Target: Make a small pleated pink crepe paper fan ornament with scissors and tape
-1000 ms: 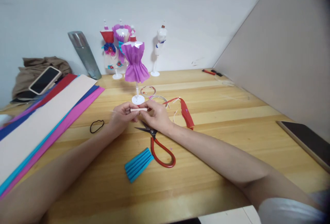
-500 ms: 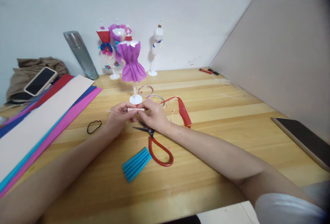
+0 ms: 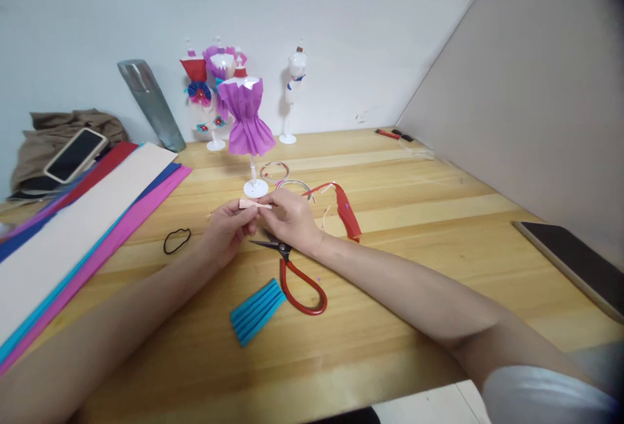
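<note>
Between my two hands is a small pleated strip of pale pink paper, fanned out a little at its left end. My left hand is closed and pinches it from the left. My right hand is closed on its right end, with the fingertips partly hidden. Just below lie scissors with red handles, their blades pointing left under the right hand. A pleated blue paper piece rests beside the handles. Behind the hands stands a mini dress form in a purple crepe dress.
Long coloured paper sheets lie at left, with a phone and a bottle behind. A black hair tie, wire rings and a red strip lie around the hands. A dark tablet-like slab sits at right.
The pleated pink strip has turned slightly and its left end now spreads like a fan. My left fingers have shifted lower on it; the right hand has barely moved.
</note>
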`<state>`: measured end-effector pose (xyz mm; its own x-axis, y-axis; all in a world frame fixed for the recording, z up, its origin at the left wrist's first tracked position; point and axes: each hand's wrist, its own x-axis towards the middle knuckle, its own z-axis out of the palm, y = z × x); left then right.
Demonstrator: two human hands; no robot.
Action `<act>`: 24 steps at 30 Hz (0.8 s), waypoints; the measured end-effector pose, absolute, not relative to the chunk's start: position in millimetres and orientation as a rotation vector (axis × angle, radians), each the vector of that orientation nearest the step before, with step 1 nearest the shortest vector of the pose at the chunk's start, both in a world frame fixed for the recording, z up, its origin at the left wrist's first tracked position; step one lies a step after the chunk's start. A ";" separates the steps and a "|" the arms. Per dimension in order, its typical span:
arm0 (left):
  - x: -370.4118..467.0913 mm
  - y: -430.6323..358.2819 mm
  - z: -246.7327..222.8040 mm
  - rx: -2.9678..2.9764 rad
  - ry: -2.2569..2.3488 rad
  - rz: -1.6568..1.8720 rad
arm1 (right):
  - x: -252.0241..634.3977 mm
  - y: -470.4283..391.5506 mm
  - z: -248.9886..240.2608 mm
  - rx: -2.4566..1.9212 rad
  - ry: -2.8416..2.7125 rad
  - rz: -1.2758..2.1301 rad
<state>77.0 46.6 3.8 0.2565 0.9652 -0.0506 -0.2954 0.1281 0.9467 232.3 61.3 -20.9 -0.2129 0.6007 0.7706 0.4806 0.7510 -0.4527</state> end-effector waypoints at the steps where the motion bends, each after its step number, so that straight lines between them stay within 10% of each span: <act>1: 77.1 46.3 3.3 1.015 0.843 1.099 | 232.4 61.1 -20.9 -0.817 -1.867 0.113; 24: 69.8 55.8 -2.3 1.012 0.737 1.166 | 232.0 59.4 -20.8 -0.812 -1.817 0.280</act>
<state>69.8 55.8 -2.3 0.2592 0.9653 0.0334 -0.3845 0.0714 0.9203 232.0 59.4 -20.8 -0.1924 0.6465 0.7382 0.3946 0.7397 -0.5451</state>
